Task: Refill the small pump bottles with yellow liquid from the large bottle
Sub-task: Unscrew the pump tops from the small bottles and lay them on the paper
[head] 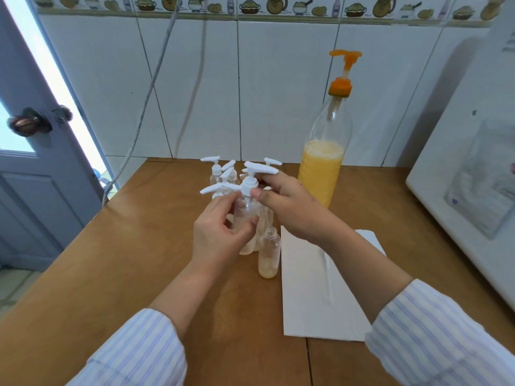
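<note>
A: How was the small clear plastic pump bottle (245, 215) held at frame centre?

B: The left hand (220, 235) gripped its body to steady it; the right hand (289, 207) pinched the white pump collar (249, 188), probably to unscrew it.

A: And the supply?

B: The tall clear bottle of yellow liquid (323, 162) stood upper right.

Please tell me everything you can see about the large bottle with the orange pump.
The large bottle is clear, plastic-looking and tall, with a narrow neck. An orange pump with a raised spout tops it. Yellow liquid, foamy on top, fills about the lower half. It stands upright on the wooden table near the tiled wall; neither hand touches it.
</note>
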